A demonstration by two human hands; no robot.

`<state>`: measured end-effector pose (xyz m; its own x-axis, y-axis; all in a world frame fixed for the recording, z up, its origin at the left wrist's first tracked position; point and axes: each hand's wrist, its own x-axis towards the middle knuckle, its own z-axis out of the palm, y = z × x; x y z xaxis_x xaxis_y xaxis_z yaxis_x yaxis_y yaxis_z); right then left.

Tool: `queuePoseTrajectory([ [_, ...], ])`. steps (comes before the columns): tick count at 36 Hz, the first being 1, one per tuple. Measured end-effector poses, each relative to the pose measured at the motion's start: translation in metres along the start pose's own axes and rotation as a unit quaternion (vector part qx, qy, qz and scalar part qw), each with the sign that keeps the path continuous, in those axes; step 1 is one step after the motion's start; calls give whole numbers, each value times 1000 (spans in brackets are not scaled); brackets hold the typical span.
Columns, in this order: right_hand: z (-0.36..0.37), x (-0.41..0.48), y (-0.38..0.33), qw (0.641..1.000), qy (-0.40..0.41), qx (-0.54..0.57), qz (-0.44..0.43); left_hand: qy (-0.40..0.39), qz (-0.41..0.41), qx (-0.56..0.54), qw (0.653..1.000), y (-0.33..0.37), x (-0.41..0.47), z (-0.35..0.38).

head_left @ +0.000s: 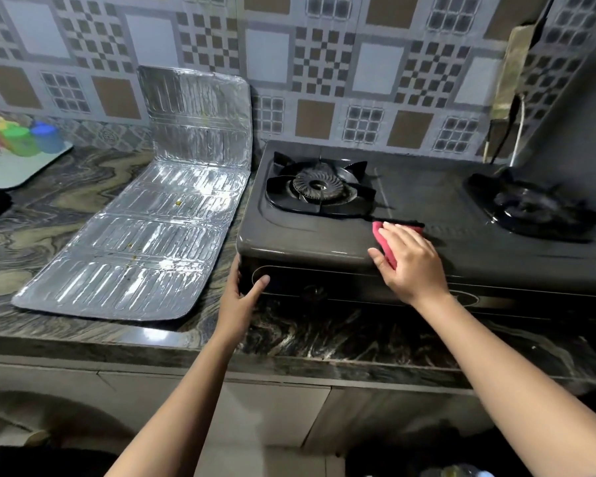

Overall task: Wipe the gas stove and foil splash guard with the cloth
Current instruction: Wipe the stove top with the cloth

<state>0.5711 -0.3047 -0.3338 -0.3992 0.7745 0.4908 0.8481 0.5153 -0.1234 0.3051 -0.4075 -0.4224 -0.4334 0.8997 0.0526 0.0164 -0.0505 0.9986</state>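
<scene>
**Stove top in hand, foil guard yet to do**

Head view: the right grip (410, 259) is clamped on the folded pink cloth (380, 231), fingers over it, thumb at its near edge, pressing it on the black two-burner gas stove (307, 242) between the burners; the left grip (241, 294) clasps the stove's near-left corner; the stove step looks under way; next, sweep right, skirting the raised pan supports and the front lip; the ribbed silver foil splash guard (152, 235), spotted, lies unfolded left on the marbled tabletop (49, 208).

Readable text: none that I can make out. Stove (427, 201), front panel (324, 290): thin oval outlines and a small mark, too dim for me to read. Coloured cups (31, 139), far left: too blurred to tell any print.
</scene>
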Motion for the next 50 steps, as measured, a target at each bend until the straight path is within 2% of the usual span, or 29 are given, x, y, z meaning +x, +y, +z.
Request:
queuePoseTrajectory([
  [5, -2, -8, 24, 999, 39, 5, 28, 4, -7, 9, 1000, 3, -1, 0],
  [12, -6, -14, 55, 983, 153, 54, 89, -3, 8, 20, 1000, 9, -2, 0],
  [16, -6, -9, 57, 969, 187, 97, 130, -1, 17, 24, 1000, 10, -2, -1],
  [20, -9, -9, 54, 960, 221, 112, 132, -8, 6, 24, 1000, 8, 0, -5],
  [31, -11, -8, 9, 956, 234, 146, 97, -30, -22, 77, 996, 24, -2, -26],
  [38, -5, 6, -55, 960, 199, 192, 50, -67, -15, 156, 985, 38, -11, -57],
  [43, 0, 19, -116, 949, 208, 237, 15, -35, -10, 213, 976, 46, -17, -103],
  [50, 23, 56, -202, 935, 142, 321, -48, 38, -32, 325, 944, 44, -15, -193],
])
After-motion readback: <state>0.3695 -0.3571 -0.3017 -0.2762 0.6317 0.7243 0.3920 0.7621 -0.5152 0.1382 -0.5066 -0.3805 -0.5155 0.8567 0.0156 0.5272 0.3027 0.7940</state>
